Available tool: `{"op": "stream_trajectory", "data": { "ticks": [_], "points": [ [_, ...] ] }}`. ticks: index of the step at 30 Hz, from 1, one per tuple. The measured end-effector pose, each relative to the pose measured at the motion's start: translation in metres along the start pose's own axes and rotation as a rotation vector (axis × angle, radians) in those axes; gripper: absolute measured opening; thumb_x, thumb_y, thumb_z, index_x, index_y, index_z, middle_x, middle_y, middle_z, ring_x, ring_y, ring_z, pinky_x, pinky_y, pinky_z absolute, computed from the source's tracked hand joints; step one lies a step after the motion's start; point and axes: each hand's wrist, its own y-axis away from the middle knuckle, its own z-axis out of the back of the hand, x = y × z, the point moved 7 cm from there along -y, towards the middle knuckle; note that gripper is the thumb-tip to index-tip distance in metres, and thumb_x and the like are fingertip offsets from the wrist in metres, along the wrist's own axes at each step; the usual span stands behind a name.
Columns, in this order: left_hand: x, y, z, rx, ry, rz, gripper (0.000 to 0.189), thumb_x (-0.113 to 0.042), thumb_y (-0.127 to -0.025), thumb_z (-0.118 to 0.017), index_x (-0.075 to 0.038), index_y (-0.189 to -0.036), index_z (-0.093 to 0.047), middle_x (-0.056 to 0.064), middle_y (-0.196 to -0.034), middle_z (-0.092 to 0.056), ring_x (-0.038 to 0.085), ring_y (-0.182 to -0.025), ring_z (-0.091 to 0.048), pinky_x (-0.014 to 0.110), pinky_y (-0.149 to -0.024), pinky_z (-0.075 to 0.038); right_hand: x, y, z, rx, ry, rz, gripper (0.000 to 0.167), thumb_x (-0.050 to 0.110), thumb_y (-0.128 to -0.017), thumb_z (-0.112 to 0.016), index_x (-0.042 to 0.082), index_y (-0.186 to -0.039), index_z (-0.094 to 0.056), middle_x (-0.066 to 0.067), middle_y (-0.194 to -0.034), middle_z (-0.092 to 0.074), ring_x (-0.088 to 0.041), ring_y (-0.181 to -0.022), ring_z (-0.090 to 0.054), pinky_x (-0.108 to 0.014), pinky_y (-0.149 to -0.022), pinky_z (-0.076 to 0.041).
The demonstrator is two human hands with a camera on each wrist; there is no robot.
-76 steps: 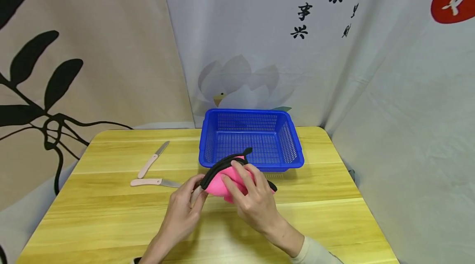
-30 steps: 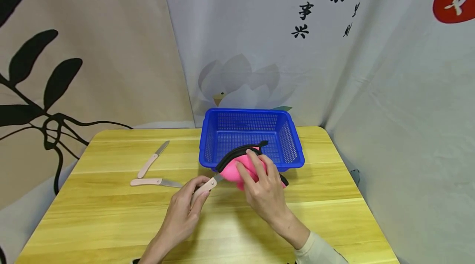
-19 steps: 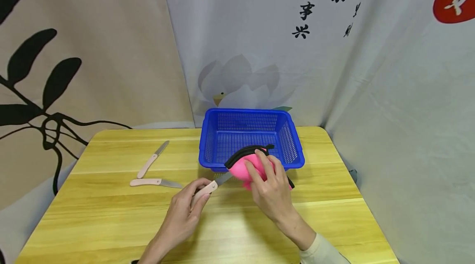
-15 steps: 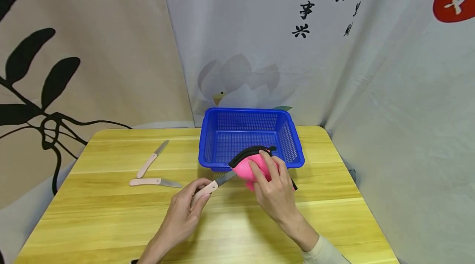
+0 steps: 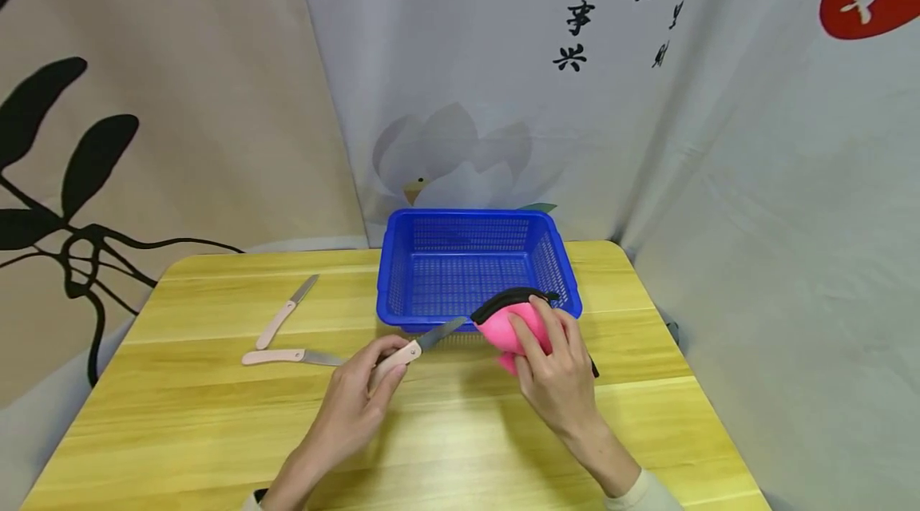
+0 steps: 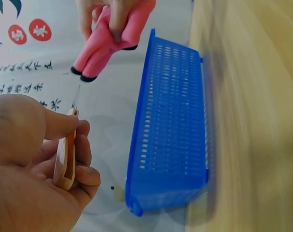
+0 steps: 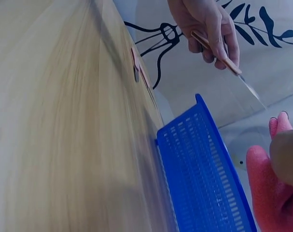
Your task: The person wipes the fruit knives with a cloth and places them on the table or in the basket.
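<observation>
My left hand (image 5: 359,391) grips a folding knife (image 5: 397,363) by its pale pink handle. The blade is out, pointing up and to the right. Across from it, my right hand (image 5: 561,363) pinches a bunched, soft pink cloth item (image 5: 506,329) with thick black edging. Its exact kind is hard to tell. The knife tip sits just left of the black edge, with a small gap between. In the left wrist view, the cloth item (image 6: 100,48) hangs above the knife handle (image 6: 64,162). The right wrist view shows the knife blade (image 7: 252,91) bare.
Behind the hands stands a blue plastic basket (image 5: 477,214) with perforated walls, its front rim close to the cloth. Two more folding knives lie unfolded at the left, one slanted (image 5: 286,313) and one roughly level (image 5: 291,356). All rest on a wooden table (image 5: 194,431) backed by printed curtains.
The right hand has drawn the pink cloth item rightward off the knife, baring the blade that was hidden inside it. The left hand keeps nearly the same place. The head view has shifted slightly.
</observation>
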Motion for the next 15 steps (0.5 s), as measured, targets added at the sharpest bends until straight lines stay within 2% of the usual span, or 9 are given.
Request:
{"op": "stream_trajectory", "data": {
  "ticks": [9, 15],
  "points": [
    [0.004, -0.024, 0.009, 0.041, -0.034, -0.045, 0.026, -0.001, -0.109, -0.071, -0.008, -0.134, -0.071, 0.002, -0.1, -0.073, 0.005, -0.077, -0.054, 0.024, -0.064, -0.049, -0.018, 0.014, 0.011, 0.017, 0.018, -0.037, 0.048, 0.008, -0.082, -0.08, 0.009, -0.13, -0.08, -0.028, -0.145, -0.07, -0.05, -0.112, -0.063, -0.06, -0.078, -0.065],
    [0.007, -0.049, 0.009, 0.091, -0.071, -0.07, 0.023, -0.005, -0.113, -0.067, -0.005, -0.136, -0.07, 0.005, -0.099, -0.072, 0.007, -0.076, -0.052, 0.024, -0.063, -0.046, -0.027, 0.025, 0.018, 0.055, -0.046, -0.107, 0.051, 0.003, -0.08, -0.081, 0.008, -0.131, -0.08, -0.027, -0.147, -0.068, -0.048, -0.117, -0.064, -0.06, -0.081, -0.066]
  ]
}}
